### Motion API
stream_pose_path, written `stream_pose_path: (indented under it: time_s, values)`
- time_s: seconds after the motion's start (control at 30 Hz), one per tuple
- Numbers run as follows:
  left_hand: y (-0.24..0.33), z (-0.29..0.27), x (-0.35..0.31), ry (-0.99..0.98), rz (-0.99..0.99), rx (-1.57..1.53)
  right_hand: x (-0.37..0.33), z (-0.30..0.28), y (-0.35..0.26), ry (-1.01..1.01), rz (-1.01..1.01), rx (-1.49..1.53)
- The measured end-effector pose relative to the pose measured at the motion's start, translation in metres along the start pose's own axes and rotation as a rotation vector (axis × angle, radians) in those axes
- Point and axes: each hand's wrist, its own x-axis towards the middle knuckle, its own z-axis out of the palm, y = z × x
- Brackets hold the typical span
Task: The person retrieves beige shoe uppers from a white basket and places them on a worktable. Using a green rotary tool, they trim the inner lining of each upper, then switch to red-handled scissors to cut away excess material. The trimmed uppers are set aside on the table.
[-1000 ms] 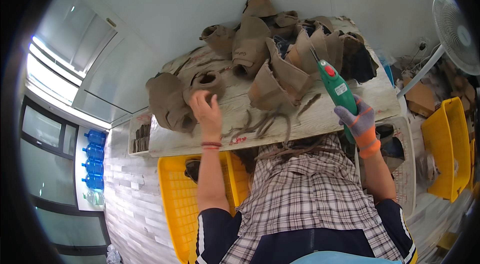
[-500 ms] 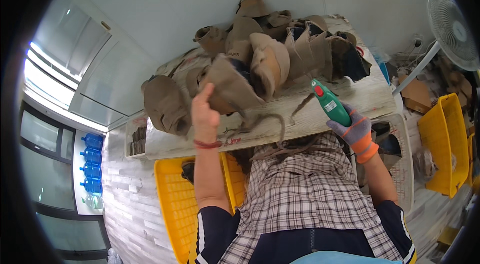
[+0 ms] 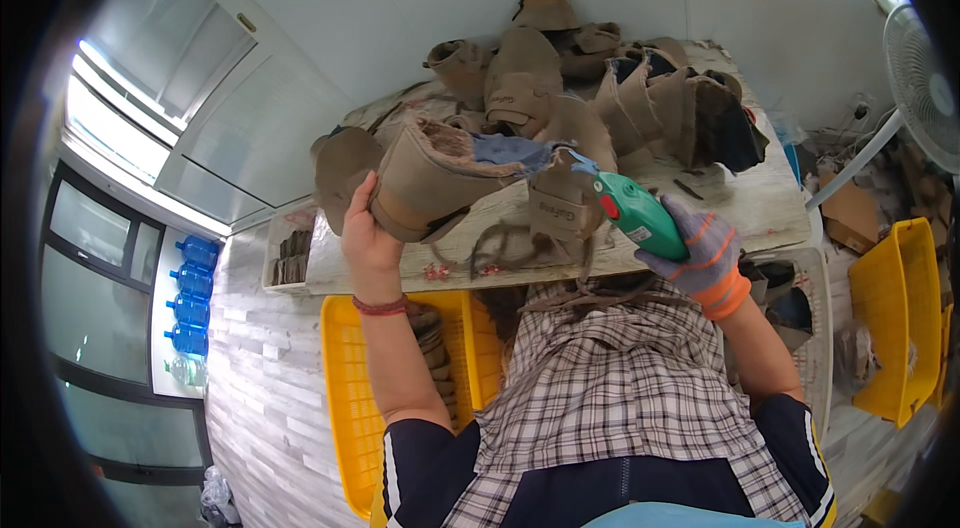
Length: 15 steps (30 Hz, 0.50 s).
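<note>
My bare left hand (image 3: 372, 246) is closed on a brown shoe upper (image 3: 430, 190) and holds it tilted above the near side of the table (image 3: 770, 213). Its opening shows brown fleece and blue lining. In the orange and grey glove, my right hand (image 3: 708, 263) grips green electric scissors (image 3: 635, 213) with a red button. Their tip meets the blue lining at the upper's right edge; whether it is cutting I cannot tell. Behind, several more uppers (image 3: 525, 73) lie heaped, and another upper (image 3: 565, 203) is just below the scissors' tip. Brown trimmed strips (image 3: 490, 250) lie along the front edge.
A yellow crate (image 3: 345, 383) holding stacked brown pieces is at the lower left of the table. Beside my right forearm is a white basket (image 3: 822, 348) with dark pieces. Farther right are another yellow crate (image 3: 870, 368) and a standing fan (image 3: 920, 78). Blue water bottles (image 3: 188, 308) line the left.
My left hand has turned the upper so its lined opening faces up and right. The scissors have come left, and their tip is now at the lining's edge. The whole view has shifted slightly.
</note>
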Motion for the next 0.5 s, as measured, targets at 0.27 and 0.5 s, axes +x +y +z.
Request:
stream_pose_path:
  time_s: [0.27, 0.5]
  values:
    - [-0.028, 0.022, 0.013, -0.042, -0.221, -0.124, -0.012, -0.017, 0.005, -0.058, -0.042, -0.13]
    - [-0.044, 0.029, 0.02, -0.016, -0.298, -0.185, -0.017, -0.019, 0.007, -0.013, -0.055, -0.113]
